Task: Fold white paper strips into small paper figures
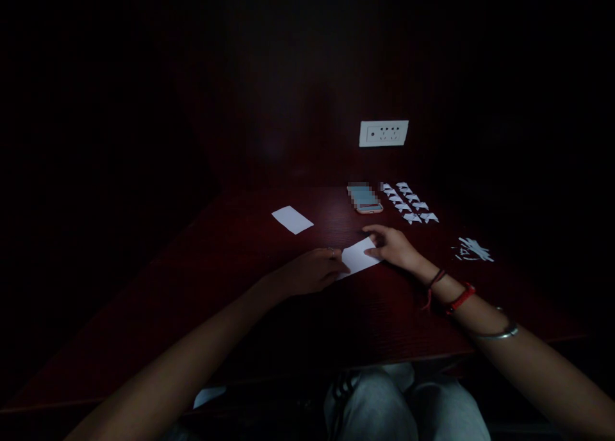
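Observation:
A small white sheet of paper (356, 257) is held between my two hands above the dark red table (230, 236). My left hand (314, 269), with a ring on one finger, grips its left end. At its right end my right hand (391, 245) pinches the paper, thumb on top. Bracelets circle my right forearm. Beyond my left hand lies another white sheet of paper (292, 220), flat on the table.
A phone (365, 199) lies past my right hand. To its right, several folded white paper pieces (403, 200) form two rows. Thin paper scraps (473, 250) lie at the right. A white wall socket (384, 134) is on the back panel. The surroundings are very dark.

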Demonstrator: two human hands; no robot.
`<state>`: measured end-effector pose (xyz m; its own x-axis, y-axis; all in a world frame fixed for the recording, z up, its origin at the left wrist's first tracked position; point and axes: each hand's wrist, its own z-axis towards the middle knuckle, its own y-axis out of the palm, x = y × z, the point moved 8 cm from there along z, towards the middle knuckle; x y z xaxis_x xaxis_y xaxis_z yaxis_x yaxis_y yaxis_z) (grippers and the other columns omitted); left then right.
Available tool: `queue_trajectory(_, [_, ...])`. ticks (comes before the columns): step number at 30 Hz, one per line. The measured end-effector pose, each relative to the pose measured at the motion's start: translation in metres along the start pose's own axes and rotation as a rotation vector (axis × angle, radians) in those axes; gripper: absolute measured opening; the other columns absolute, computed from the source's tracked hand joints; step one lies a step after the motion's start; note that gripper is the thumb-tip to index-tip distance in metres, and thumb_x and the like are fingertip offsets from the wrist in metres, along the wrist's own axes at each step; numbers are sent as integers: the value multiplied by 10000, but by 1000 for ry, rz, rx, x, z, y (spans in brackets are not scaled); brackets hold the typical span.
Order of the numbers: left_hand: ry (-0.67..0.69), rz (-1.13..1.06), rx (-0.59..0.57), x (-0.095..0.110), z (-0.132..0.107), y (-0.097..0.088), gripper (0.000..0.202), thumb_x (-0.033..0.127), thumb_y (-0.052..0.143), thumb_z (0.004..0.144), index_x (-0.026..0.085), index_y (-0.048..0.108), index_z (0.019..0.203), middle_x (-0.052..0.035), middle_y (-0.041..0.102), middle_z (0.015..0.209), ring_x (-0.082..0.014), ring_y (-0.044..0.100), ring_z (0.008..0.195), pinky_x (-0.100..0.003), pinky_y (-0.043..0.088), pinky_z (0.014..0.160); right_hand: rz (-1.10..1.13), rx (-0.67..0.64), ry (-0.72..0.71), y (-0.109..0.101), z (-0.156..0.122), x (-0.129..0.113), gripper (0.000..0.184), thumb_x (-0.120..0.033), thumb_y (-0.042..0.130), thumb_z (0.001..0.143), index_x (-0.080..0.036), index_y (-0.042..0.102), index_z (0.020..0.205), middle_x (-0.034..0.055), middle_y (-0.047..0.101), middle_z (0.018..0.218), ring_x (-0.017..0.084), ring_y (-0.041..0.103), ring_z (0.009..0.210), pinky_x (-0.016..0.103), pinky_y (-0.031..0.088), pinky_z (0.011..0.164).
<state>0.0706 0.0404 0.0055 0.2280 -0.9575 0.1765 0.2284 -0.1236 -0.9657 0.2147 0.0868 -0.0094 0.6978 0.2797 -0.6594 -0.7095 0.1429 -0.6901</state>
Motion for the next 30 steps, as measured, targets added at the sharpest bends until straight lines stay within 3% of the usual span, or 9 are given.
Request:
queue_trajectory(5, [-63, -39, 90, -11, 1, 2, 252, 153, 385, 823, 203, 505, 1038, -38, 480, 1029, -132, 459, 943, -254, 359, 817, -83, 78, -150, -6, -5, -28, 340, -115, 589, 629, -171, 578, 963, 13, 614, 794, 114, 549, 687, 245, 435, 667])
queue_trajectory(8, [-126, 34, 98, -21, -1, 6, 266, 218, 404, 825, 210, 456, 1085, -37, 461, 1119, -165, 431, 1018, -321, 320, 879, -117, -14, -311, -4, -11, -47, 190, -127, 539, 692, -175, 622, 856, 21, 618, 821, 120, 554, 738, 247, 429, 700])
queue_trajectory(13, [-159, 98, 78, -27, -4, 8, 290, 269, 395, 834, 212, 422, 1118, -39, 444, 1182, -190, 373, 1102, -354, 289, 913, -128, -192, -512, 7, -22, -60, 216, -137, 507, 730, -185, 628, 902, 39, 596, 918, 127, 548, 836, 255, 423, 768])
queue_trajectory(21, [-176, 121, 79, -25, -4, 7, 268, 276, 383, 837, 214, 453, 1089, -40, 447, 1177, -192, 358, 1118, -358, 299, 911, -155, -319, -593, 14, -29, -60, 260, -108, 498, 727, -178, 618, 947, 44, 600, 956, 132, 540, 876, 281, 397, 833])
queue_trajectory(30, [-148, 135, 77, -21, -2, 9, 278, 240, 361, 844, 198, 424, 1111, -47, 402, 1237, -197, 315, 1164, -378, 302, 910, -205, -346, -621, 16, -32, -61, 270, -113, 487, 732, -174, 610, 964, 50, 587, 978, 142, 530, 899, 310, 375, 868])
